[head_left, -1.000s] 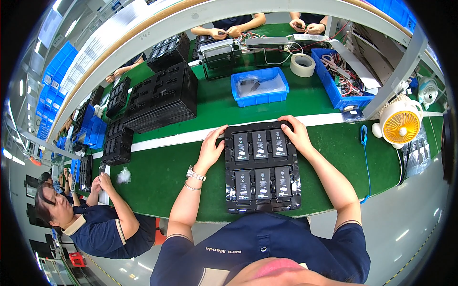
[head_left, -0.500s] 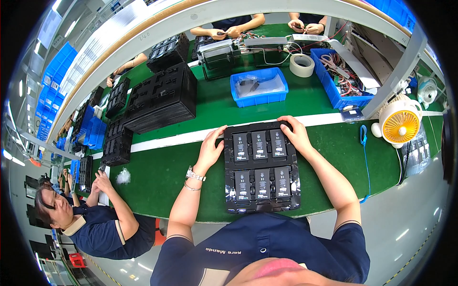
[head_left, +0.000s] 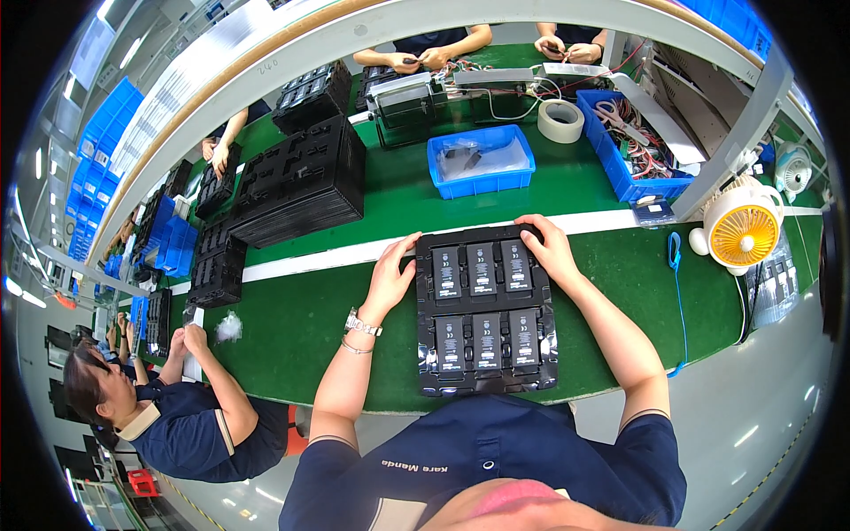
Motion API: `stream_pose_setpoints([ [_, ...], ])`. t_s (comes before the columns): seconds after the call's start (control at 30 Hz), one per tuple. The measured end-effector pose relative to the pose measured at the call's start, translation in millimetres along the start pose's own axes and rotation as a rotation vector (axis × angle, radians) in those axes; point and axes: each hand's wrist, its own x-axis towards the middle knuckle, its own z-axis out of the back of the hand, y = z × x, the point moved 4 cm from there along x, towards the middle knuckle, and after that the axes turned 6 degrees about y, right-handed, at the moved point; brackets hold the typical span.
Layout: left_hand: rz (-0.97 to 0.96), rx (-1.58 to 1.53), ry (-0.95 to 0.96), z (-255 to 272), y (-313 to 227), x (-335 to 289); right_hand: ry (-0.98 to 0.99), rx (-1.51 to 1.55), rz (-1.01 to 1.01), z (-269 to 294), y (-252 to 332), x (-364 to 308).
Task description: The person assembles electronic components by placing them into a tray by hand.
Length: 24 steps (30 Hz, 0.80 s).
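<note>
On the green bench in front of me lies a black plastic tray (head_left: pixel 486 306) with flat black phone-style batteries (head_left: pixel 486 342) sitting in its pockets, in two rows of three. My left hand (head_left: pixel 390 271) grips the tray's upper left edge, fingers at the corner and thumb along the side. Its wrist wears a metal watch (head_left: pixel 363 327) and a bracelet. At the upper right corner, my right hand (head_left: pixel 550 250) holds the opposite edge, its fingers bent over the rim. Parts of the fingertips are hidden against the tray.
Beyond the white strip stand a stack of black trays (head_left: pixel 297 190), a blue bin (head_left: pixel 481 183) with clear plastic bags, a tape roll (head_left: pixel 560 122) and a blue bin of wires and scissors (head_left: pixel 622 177). A yellow fan (head_left: pixel 745 232) stands right. A co-worker (head_left: pixel 190 425) sits left.
My hands and the tray stay put. The co-worker at left has turned their head toward their own hands. Across the bench, another person's arm has reached onto a black tray at back left.
</note>
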Motion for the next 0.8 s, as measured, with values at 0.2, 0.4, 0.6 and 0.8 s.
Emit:
stream_pose_setpoints([
  [0.2,-0.004,-0.001,-0.003,0.4,-2.7,0.1,0.003,0.005,-0.009,-0.6,-3.4,-0.1],
  [0.4,-0.009,0.004,-0.008,0.7,-2.7,-0.2,-0.002,-0.025,0.017,-0.5,-1.9,-0.1],
  [0.6,-0.028,0.049,-0.024,1.3,-5.9,0.3,0.007,0.001,-0.01,-0.3,-1.0,0.1],
  [0.8,-0.05,0.109,-0.074,0.2,-10.1,-0.4,-0.006,-0.004,0.031,-0.5,-1.7,0.5],
])
